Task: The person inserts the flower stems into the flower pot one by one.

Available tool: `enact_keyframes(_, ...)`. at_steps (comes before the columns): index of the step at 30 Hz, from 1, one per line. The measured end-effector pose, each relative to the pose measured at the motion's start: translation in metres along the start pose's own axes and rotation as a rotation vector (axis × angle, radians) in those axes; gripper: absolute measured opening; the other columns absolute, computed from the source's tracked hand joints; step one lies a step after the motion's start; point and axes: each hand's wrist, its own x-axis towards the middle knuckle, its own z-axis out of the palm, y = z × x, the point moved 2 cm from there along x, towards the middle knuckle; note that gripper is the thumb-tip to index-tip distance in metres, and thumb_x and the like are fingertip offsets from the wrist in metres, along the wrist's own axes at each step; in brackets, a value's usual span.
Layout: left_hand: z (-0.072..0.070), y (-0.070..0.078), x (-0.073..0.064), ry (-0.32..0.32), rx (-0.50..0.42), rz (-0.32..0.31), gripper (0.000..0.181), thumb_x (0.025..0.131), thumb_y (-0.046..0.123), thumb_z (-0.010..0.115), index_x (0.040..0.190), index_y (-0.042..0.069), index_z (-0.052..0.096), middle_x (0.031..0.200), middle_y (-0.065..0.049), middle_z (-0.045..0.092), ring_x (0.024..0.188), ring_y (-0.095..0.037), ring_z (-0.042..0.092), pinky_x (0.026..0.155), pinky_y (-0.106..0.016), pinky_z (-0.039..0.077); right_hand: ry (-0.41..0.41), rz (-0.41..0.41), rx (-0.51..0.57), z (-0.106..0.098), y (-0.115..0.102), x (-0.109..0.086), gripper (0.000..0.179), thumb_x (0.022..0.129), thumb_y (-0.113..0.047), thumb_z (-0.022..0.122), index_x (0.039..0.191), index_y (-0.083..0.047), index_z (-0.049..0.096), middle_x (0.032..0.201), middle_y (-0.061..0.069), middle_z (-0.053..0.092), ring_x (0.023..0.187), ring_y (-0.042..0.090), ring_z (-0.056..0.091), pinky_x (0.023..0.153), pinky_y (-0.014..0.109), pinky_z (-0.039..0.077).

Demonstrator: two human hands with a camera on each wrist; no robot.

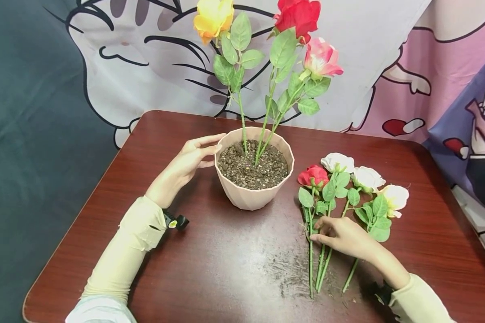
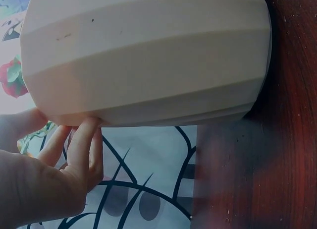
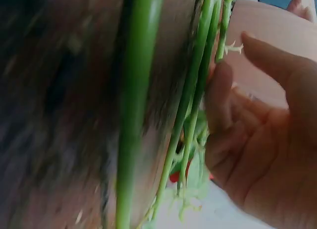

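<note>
A pale pink faceted flowerpot (image 1: 248, 193) full of dark soil (image 1: 253, 168) stands on the table. A yellow rose (image 1: 213, 20), a red rose (image 1: 297, 18) and a pink-and-white rose (image 1: 322, 59) rise upright from the soil. My left hand (image 1: 183, 161) touches the pot's left side and rim with extended fingers. To the right of the pot, my right hand (image 1: 345, 235) is low over several loose artificial roses. Its thumb and forefinger, spread apart, are right at the stem of a lying red rose (image 1: 314, 176). The right wrist view shows green stems (image 3: 198, 65) beside the fingertips.
Two white roses (image 1: 337, 162) and a pale yellow rose (image 1: 395, 198) lie beside the red one, their stems pointing toward me. Dark crumbs (image 1: 295, 269) are scattered on the brown table (image 1: 210, 278). A cartoon-printed cloth (image 1: 137, 80) hangs behind the table.
</note>
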Motion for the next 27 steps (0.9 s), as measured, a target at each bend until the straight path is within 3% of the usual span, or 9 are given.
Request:
enact_keyframes(4, 0.0, 0.0, 0.0, 0.003, 0.001, 0.0, 0.046, 0.092, 0.011, 0.056, 0.137, 0.012, 0.048, 0.136, -0.004, 0.048, 0.109, -0.013, 0.054, 0.089, -0.035, 0.047, -0.042, 0.082, -0.007, 0.002, -0.002, 0.005, 0.031, 0.081, -0.044, 0.069, 0.089, -0.015, 0.065, 0.063, -0.016, 0.06, 0.057, -0.002, 0.051, 0.056, 0.024, 0.043)
enact_keyframes(7, 0.001, -0.001, -0.001, 0.001, 0.005, 0.0, 0.047, 0.092, 0.011, 0.056, 0.138, 0.012, 0.048, 0.137, -0.005, 0.048, 0.109, -0.013, 0.054, 0.088, -0.034, 0.047, -0.089, 0.113, 0.055, 0.003, -0.001, 0.007, 0.034, 0.08, -0.045, 0.069, 0.087, -0.012, 0.065, 0.058, -0.012, 0.059, 0.05, 0.002, 0.049, 0.052, 0.022, 0.041)
enact_keyframes(15, 0.002, 0.0, -0.002, 0.0, 0.01, 0.004, 0.047, 0.092, 0.01, 0.055, 0.138, 0.011, 0.047, 0.136, -0.006, 0.048, 0.106, -0.012, 0.055, 0.085, -0.032, 0.048, -0.255, 0.149, 0.197, 0.011, -0.003, 0.008, 0.034, 0.082, -0.046, 0.067, 0.066, -0.017, 0.063, 0.053, -0.008, 0.059, 0.036, 0.01, 0.051, 0.051, 0.023, 0.045)
enact_keyframes(20, 0.001, 0.0, -0.001, 0.005, 0.01, 0.004, 0.047, 0.092, 0.01, 0.055, 0.138, 0.012, 0.047, 0.136, -0.005, 0.049, 0.105, -0.011, 0.055, 0.085, -0.032, 0.047, -0.262, 0.135, 0.237, 0.013, -0.007, 0.008, 0.029, 0.085, -0.036, 0.067, 0.064, -0.017, 0.065, 0.054, -0.008, 0.061, 0.036, 0.007, 0.049, 0.049, 0.023, 0.045)
enact_keyframes(27, 0.001, 0.0, -0.001, 0.006, 0.012, 0.005, 0.047, 0.092, 0.01, 0.056, 0.138, 0.012, 0.047, 0.137, -0.005, 0.048, 0.106, -0.012, 0.055, 0.086, -0.034, 0.047, -0.245, 0.184, 0.351, 0.017, -0.009, 0.006, 0.02, 0.086, -0.025, 0.066, 0.074, -0.008, 0.063, 0.06, -0.002, 0.063, 0.041, 0.004, 0.045, 0.041, 0.023, 0.04)
